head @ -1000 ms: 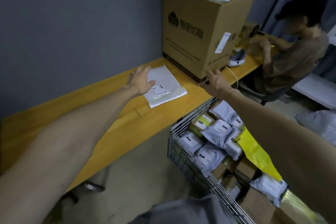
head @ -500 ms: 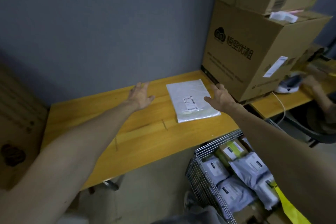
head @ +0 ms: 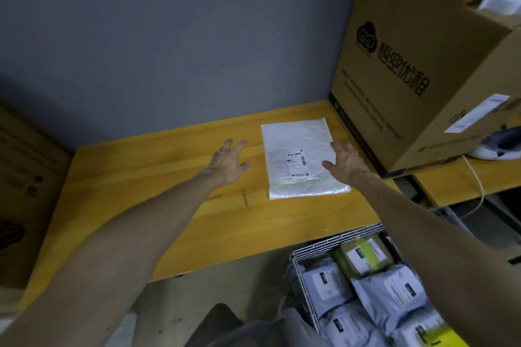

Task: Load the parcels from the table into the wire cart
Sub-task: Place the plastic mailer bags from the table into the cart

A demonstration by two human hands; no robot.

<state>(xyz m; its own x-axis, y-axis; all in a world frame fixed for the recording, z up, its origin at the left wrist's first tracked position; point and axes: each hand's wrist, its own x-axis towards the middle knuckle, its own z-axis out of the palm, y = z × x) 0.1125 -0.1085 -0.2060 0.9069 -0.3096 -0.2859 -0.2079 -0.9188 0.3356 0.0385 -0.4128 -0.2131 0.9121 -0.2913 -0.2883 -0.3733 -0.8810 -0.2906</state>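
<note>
A flat white plastic parcel (head: 298, 146) with a printed label lies on the yellow wooden table (head: 158, 205), close to the wall. My left hand (head: 229, 162) hovers just left of the parcel, fingers spread, holding nothing. My right hand (head: 345, 160) reaches over the parcel's right edge with fingers spread, empty too; whether it touches the parcel I cannot tell. The wire cart (head: 298, 276) stands below the table's front edge at lower right, filled with several grey mailer bags and small boxes.
A large printed cardboard box (head: 408, 70) stands on the table right beside the parcel, with another box stacked on it. Another cardboard box (head: 25, 191) stands at the far left. A white cord (head: 476, 183) hangs over a second table on the right.
The view has shifted closer to the table and leftward. Both hands have closed in on the parcel from either side; the parcel has not moved.
</note>
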